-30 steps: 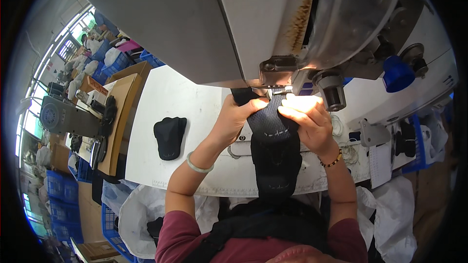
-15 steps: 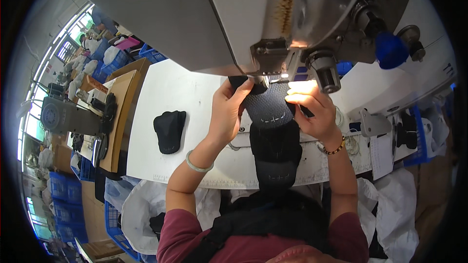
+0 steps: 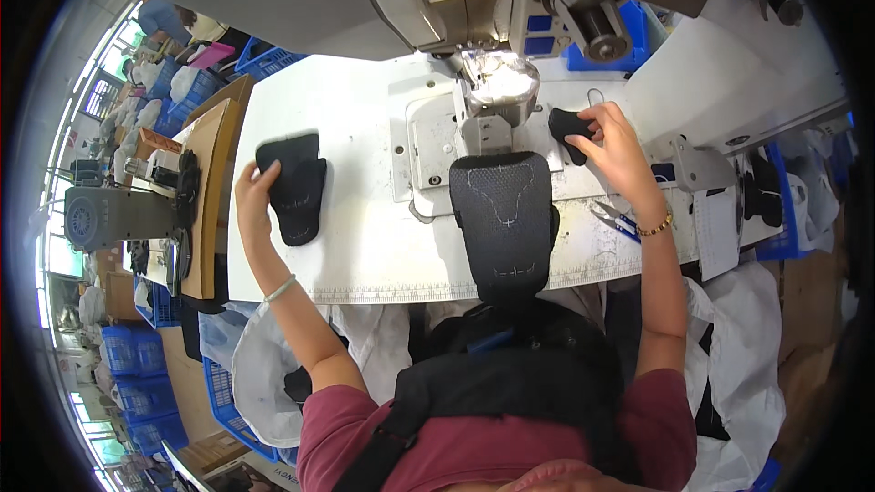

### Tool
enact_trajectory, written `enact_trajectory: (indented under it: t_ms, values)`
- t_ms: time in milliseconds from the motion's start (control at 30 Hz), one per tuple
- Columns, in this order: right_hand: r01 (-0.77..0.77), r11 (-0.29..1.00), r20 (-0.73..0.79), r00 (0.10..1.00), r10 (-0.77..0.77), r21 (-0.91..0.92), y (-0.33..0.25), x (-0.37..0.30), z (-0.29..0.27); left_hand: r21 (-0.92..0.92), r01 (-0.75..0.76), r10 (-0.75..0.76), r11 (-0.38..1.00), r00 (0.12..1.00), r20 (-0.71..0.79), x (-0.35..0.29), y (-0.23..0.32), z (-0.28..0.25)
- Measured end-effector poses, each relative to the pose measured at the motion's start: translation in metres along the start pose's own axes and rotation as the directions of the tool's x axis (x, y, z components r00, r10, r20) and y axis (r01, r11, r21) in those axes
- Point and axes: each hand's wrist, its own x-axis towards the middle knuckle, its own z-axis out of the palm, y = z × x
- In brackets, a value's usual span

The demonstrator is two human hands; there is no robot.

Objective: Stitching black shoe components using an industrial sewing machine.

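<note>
At the left of the white table, my left hand (image 3: 257, 193) pinches the edge of a black tongue-shaped fabric piece (image 3: 299, 184), which overlaps another dark piece beneath it. My right hand (image 3: 615, 148) holds a small black fabric piece (image 3: 567, 129) between thumb and fingers, right of the needle area. In the middle, a black mesh tongue-shaped piece (image 3: 501, 219) with white stitched lines lies over the table's front edge, on more black material. Just behind it stands the sewing machine's lit presser area (image 3: 492, 96).
Thread snips (image 3: 620, 220) with blue handles lie near my right forearm. A ruler strip (image 3: 410, 292) runs along the table's front edge. White cloth bags (image 3: 264, 374) hang below it. Blue crates and another machine (image 3: 123, 217) are at the left.
Both hands have parted from the needle area, left hand to the left piece, right hand to the right. A second piece now lies on the left one. The view has shifted.
</note>
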Motion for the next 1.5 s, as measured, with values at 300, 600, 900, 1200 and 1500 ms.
enact_trajectory:
  t_ms: [300,600,900,1200,1500]
  values:
    - [0.035,0.981,-0.097,0.994,-0.054,-0.193,0.014,-0.002,0.014,0.345,-0.543,0.511,0.766,0.839,0.188,-0.081,0.043,0.092]
    - [0.127,0.934,-0.375,0.891,-0.256,-0.334,-0.035,-0.020,0.011,0.094,-0.645,0.347,0.758,0.521,0.780,-0.108,0.088,0.166]
    - [0.282,0.877,-0.274,0.873,-0.403,-0.389,-0.121,-0.081,0.058,0.128,-0.727,0.483,0.675,0.566,0.668,-0.135,0.084,0.169]
    - [0.476,0.787,-0.318,0.733,-0.601,-0.391,-0.118,-0.073,0.040,-0.560,0.620,0.215,0.550,0.543,0.812,-0.152,0.093,0.167]
    - [0.246,0.901,-0.427,0.901,-0.077,0.357,-0.115,-0.054,0.033,-0.663,0.480,0.194,0.574,0.708,0.680,-0.159,0.107,0.184]
